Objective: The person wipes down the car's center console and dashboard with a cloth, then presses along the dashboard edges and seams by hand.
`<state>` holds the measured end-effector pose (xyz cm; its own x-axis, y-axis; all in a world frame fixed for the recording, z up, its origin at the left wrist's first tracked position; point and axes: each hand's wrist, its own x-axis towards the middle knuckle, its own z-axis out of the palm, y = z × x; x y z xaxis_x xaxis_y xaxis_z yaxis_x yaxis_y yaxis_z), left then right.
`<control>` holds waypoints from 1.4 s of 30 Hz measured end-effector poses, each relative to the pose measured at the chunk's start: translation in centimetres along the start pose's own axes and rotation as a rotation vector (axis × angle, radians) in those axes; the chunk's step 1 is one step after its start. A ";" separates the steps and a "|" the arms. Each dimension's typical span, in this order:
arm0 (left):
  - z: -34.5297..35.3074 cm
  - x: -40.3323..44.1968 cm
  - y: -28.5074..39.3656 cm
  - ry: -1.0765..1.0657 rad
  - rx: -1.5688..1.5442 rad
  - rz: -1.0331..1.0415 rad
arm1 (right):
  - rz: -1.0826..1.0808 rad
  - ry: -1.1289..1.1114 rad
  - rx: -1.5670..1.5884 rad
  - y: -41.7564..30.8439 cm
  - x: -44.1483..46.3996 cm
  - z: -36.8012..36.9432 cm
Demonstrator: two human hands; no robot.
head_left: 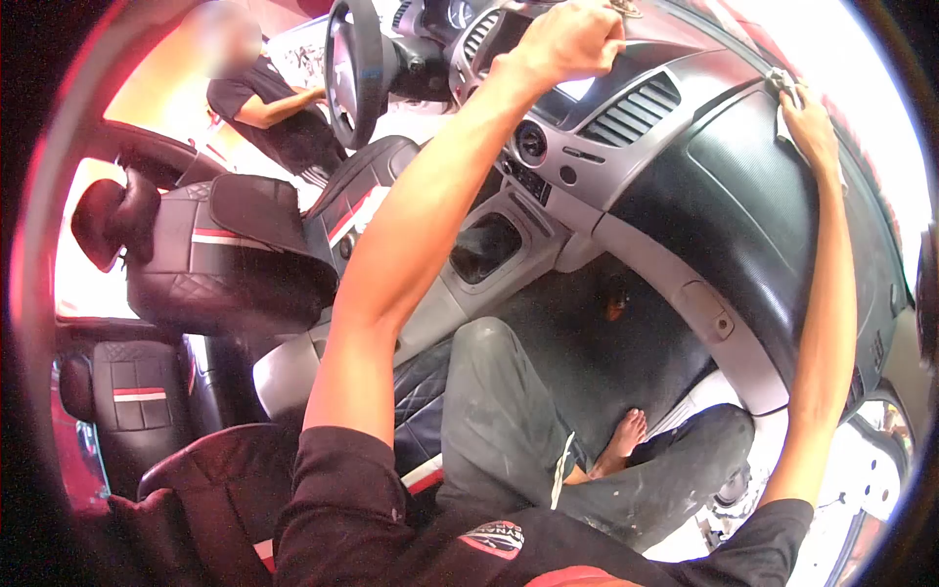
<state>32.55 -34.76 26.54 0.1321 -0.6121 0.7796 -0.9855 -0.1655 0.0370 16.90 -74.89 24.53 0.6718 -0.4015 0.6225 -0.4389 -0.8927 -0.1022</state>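
My left hand [575,44] is closed in a fist above the middle of the dashboard [729,78], over the centre screen. A small crumpled brownish bit [626,9] shows at its fingers, too little to name. At the far right, my right hand [810,127] is closed on a pale, crumpled cloth [782,88]. That cloth lies against the top of the black dashboard panel, close to the windshield edge. My right fingers are partly hidden by the hand and the cloth.
Another person [274,108] in a dark shirt stands at the far door, near the steering wheel [354,73]. A gear lever [484,245] and black seats [230,245] lie to the left. An air vent [636,108] is between my arms.
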 end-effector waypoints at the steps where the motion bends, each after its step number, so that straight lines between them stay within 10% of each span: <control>1: -0.3 0.3 -0.1 -0.012 -0.028 -0.040 | -0.013 0.032 -0.005 0.3 -0.1 0.2; 21: 0.1 -2.0 2.3 -0.013 -0.058 -0.015 | 0.020 -0.085 -0.042 -1.8 -1.1 -1.3; 25: -1.2 -2.2 -0.9 0.270 -0.129 -0.151 | 0.081 -0.076 -0.015 -0.8 -0.6 -0.2; 42: -1.3 0.7 -3.6 -0.213 -0.067 -0.090 | 0.104 -0.046 0.008 -1.9 -1.2 -0.9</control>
<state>36.04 -33.60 27.74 0.2321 -0.7479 0.6219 -0.9727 -0.1794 0.1473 16.37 -72.55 24.70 0.6497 -0.5007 0.5720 -0.5030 -0.8473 -0.1705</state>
